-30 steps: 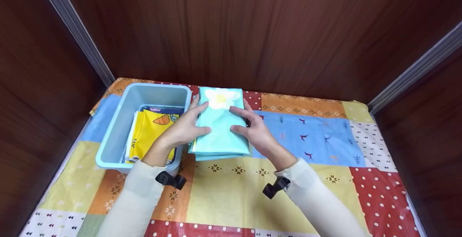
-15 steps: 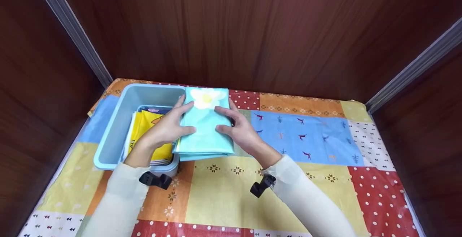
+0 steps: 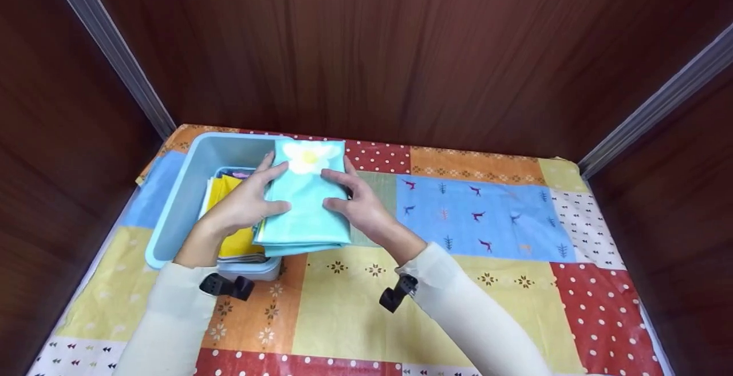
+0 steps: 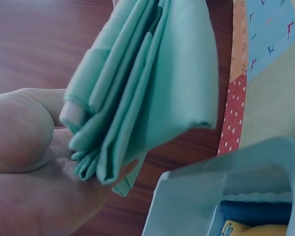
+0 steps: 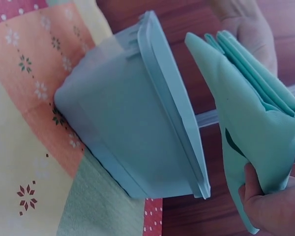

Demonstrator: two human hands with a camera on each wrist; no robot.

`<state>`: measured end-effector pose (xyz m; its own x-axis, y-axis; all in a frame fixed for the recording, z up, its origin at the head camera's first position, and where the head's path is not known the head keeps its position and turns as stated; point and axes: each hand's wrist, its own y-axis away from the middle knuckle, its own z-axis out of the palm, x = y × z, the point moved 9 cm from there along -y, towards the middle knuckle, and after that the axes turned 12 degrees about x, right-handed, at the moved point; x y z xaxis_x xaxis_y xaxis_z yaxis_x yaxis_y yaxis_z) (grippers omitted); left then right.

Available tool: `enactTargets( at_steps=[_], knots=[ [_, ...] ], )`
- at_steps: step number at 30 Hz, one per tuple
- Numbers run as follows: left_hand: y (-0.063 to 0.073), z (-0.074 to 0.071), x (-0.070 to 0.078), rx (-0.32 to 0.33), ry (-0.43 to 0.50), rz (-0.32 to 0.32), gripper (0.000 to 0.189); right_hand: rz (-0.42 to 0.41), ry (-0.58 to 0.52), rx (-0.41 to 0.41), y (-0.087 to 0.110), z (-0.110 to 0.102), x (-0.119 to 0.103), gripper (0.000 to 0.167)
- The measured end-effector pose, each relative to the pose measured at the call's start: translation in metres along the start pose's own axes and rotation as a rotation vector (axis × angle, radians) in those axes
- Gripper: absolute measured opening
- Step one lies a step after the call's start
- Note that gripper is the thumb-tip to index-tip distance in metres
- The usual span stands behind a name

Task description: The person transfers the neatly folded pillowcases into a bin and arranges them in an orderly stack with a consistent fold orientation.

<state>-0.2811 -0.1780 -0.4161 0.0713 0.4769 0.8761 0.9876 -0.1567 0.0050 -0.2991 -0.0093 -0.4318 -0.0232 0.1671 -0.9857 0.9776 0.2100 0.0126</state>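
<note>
A folded turquoise cloth (image 3: 308, 210) with a white flower on top is held between both hands. My left hand (image 3: 243, 204) grips its left side and my right hand (image 3: 366, 207) its right side, thumbs on the upper face. Its stacked folds show in the left wrist view, where the cloth (image 4: 187, 73) hangs above the bin's rim. From the right wrist, the cloth (image 5: 250, 128) is seen apart from the light blue plastic bin (image 5: 118, 113), higher than its rim. Inside the bin lies a folded yellow cloth (image 3: 237, 244), partly hidden by my left hand.
A dark blue cloth (image 4: 255, 212) lies in the bin behind the yellow one. Under everything spreads a patchwork-print tablecloth (image 3: 349, 301). Dark wooden panels (image 3: 366, 50) stand at the back and both sides.
Both hands have carried the turquoise cloth leftward, from beside the bin to over its right rim. It now covers more of the bin and the yellow cloth.
</note>
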Motion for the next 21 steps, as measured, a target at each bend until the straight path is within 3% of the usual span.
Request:
enactTargets(
  at_steps=[13,21],
  knots=[
    [0.006,-0.023,-0.007,0.0,0.001,0.007,0.076,0.007,0.029,-0.008,-0.005,0.023,-0.007,0.052],
    [0.006,-0.038,-0.013,0.002,-0.002,-0.028,0.076,0.014,0.029,-0.015,-0.007,0.038,-0.01,0.053]
  ],
)
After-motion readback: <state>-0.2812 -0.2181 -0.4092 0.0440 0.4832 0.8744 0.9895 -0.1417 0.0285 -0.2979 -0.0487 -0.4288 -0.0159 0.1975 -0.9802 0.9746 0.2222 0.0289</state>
